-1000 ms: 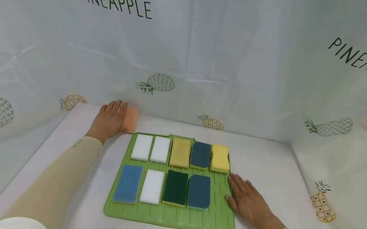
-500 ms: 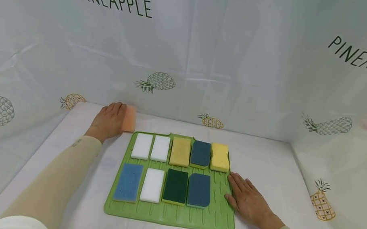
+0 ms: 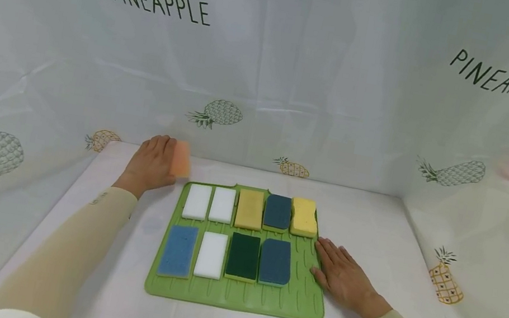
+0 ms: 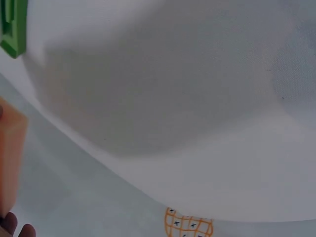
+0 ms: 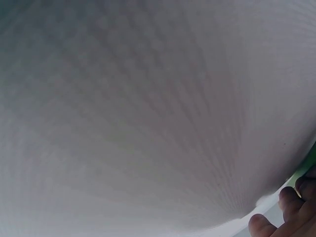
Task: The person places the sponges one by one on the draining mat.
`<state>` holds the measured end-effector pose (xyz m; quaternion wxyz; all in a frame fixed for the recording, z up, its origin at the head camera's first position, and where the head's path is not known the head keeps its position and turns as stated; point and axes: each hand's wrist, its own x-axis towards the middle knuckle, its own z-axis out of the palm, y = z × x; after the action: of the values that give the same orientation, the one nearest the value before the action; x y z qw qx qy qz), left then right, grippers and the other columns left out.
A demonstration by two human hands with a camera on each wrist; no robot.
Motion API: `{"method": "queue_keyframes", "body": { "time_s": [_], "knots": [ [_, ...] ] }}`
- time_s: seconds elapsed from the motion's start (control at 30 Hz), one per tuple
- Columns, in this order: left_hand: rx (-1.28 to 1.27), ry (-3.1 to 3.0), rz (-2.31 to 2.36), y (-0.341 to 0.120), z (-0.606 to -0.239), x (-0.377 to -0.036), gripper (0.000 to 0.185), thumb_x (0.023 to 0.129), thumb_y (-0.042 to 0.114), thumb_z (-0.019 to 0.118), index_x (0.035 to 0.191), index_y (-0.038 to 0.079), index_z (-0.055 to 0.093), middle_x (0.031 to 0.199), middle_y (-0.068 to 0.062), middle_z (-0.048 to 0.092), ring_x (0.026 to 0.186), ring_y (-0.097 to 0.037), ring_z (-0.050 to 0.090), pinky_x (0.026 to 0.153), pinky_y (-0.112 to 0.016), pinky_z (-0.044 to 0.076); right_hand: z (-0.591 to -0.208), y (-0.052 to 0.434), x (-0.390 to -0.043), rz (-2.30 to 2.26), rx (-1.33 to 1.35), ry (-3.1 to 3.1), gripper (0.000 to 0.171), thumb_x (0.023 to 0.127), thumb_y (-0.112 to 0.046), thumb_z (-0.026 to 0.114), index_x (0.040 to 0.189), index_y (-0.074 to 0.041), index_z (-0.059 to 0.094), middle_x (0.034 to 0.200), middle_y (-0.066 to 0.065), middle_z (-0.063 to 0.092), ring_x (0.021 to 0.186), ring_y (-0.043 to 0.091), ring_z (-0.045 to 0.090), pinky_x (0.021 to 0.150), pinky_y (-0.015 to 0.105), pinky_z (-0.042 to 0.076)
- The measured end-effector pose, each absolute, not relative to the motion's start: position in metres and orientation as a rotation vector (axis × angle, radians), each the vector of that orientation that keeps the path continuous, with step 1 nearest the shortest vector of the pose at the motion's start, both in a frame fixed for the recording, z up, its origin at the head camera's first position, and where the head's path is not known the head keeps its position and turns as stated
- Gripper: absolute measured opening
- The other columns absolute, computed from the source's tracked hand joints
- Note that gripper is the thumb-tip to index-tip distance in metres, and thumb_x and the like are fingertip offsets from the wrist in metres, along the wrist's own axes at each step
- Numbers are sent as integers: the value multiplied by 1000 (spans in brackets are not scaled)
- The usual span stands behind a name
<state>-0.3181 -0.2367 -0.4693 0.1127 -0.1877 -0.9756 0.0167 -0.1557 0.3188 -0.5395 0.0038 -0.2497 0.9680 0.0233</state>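
My left hand [image 3: 150, 162] grips a peach-orange sponge [image 3: 181, 160] behind the back left corner of the green ribbed mat [image 3: 210, 294]. In the left wrist view the peach sponge [image 4: 11, 155] sits between thumb and fingertips, over a shadowed stretch of table. My right hand [image 3: 345, 277] lies palm down with its fingers on the mat's right edge. On the mat are two rows of sponges. Behind stand two white ones, a yellow one [image 3: 250, 209], a dark blue one and a notched yellow one [image 3: 304, 217]. In front are blue, white, dark green [image 3: 243, 256] and dark blue ones.
A white cloth covers the table [image 3: 356, 217]. Pale curtain walls [image 3: 329, 81] printed with pineapples rise at the back and on both sides, the back one close behind my left hand. Bare mat shows at its front right corner.
My left hand has risen slightly with the peach sponge, which now tilts a little. The right hand and the sponges on the mat have stayed put.
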Motion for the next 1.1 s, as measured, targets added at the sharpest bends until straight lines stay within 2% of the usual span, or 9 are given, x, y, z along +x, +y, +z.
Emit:
{"method": "queue_keyframes", "body": {
  "time_s": [0.33, 0.57, 0.77, 1.1],
  "knots": [
    [-581, -2926, -24, -204, -441, -296, 96, 92, 42, 74, 157, -9, 25, 157, -32, 34, 148, -49, 32, 123, -62, 32, -540, 321, -156, 85, -776, 3025, 73, 111, -47, 48, 163, 2, 34, 170, 18, 34, 157, 37, 35, 126, 57, 34],
    [-664, -2898, -125, -167, -424, -276, 93, 91, 40, 68, 159, -8, 25, 160, -31, 33, 150, -47, 31, 124, -60, 31, -538, 321, -157, 86, -797, 3023, 73, 111, -48, 48, 163, 2, 34, 170, 18, 34, 157, 38, 35, 126, 57, 34],
    [-744, -2857, -177, -136, -421, -260, 96, 90, 45, 69, 159, -5, 27, 158, -28, 36, 148, -45, 34, 124, -57, 34, -537, 323, -158, 97, -824, 3016, 73, 111, -49, 46, 163, 1, 35, 170, 18, 35, 157, 38, 35, 126, 57, 34],
    [-891, -2879, -246, -80, -415, -229, 104, 92, 52, 74, 164, -3, 24, 163, -25, 35, 153, -41, 33, 127, -54, 32, -538, 330, -163, 29, -848, 2978, 75, 112, -51, 45, 164, 1, 32, 172, 17, 31, 158, 37, 32, 128, 57, 30]
  ]
}}
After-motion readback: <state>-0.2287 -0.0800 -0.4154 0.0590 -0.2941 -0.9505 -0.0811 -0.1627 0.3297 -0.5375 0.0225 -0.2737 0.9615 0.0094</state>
